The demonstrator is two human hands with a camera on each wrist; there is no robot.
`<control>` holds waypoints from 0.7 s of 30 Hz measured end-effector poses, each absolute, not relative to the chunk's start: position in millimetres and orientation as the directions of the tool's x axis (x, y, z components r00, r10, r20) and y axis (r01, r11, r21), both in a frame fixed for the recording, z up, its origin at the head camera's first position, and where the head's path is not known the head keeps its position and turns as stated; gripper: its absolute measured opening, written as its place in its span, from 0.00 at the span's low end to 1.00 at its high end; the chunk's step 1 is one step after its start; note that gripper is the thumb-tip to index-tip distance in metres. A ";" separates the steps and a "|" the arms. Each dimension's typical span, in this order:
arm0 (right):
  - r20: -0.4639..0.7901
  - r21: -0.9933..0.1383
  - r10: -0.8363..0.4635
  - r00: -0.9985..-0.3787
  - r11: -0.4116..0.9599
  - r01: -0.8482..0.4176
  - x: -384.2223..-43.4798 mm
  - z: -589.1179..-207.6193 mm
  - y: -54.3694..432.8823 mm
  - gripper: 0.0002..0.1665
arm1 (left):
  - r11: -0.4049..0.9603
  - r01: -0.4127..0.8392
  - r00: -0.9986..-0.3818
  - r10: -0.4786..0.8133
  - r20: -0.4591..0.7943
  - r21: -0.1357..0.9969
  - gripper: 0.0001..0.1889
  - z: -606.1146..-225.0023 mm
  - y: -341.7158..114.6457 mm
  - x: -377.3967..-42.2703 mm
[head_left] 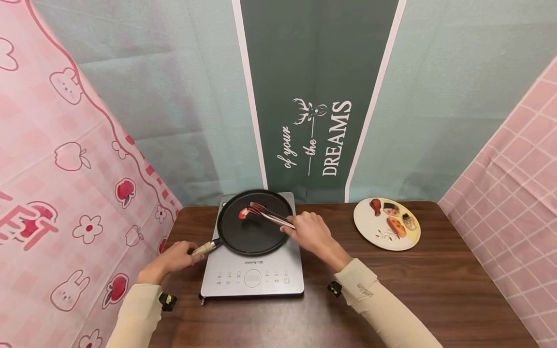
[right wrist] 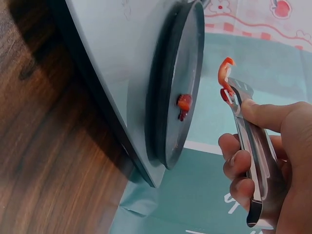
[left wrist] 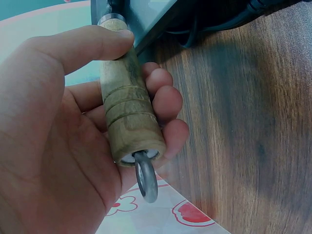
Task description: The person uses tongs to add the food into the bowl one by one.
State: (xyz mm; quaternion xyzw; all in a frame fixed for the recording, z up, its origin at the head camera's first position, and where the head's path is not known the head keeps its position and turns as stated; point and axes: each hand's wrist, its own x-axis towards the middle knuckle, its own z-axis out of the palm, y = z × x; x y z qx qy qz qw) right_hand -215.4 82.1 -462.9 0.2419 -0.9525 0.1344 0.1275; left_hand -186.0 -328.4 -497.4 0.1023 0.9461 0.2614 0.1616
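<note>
In the head view my left hand grips the wooden handle of a flat black pan. The left wrist view has the thumb lying along the handle, the other fingers curled under it, and a metal ring at its end. My right hand holds metal tongs above the pan. Pinched in their tips is a small curled red-orange and white piece of food, shrimp-like in shape. Its red reflection shows on the pan's dark surface in the right wrist view.
Under the pan is a silver induction cooker on a dark wooden table. A pale plate at the right carries a drumstick, sushi pieces and a bun-like item. Patterned cloths stand along the back and both sides. A black cable lies beside the cooker.
</note>
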 end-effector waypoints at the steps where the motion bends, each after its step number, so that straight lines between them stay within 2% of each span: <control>1: 0.311 -0.191 -0.431 -0.847 0.845 -0.500 -215.1 -463.6 81.0 0.16 | 0.842 0.106 -0.927 0.276 -0.254 0.529 0.10 -497.6 -328.5 -186.2; 9: 0.300 -0.188 -0.446 -0.843 0.839 -0.511 -212.9 -469.8 73.1 0.19 | 0.838 0.112 -0.927 0.282 -0.249 0.533 0.11 -496.5 -327.9 -186.2; 21: 0.277 -0.178 -0.464 -0.842 0.836 -0.519 -212.5 -476.9 63.1 0.18 | 0.838 0.115 -0.926 0.284 -0.248 0.533 0.11 -497.5 -329.1 -186.6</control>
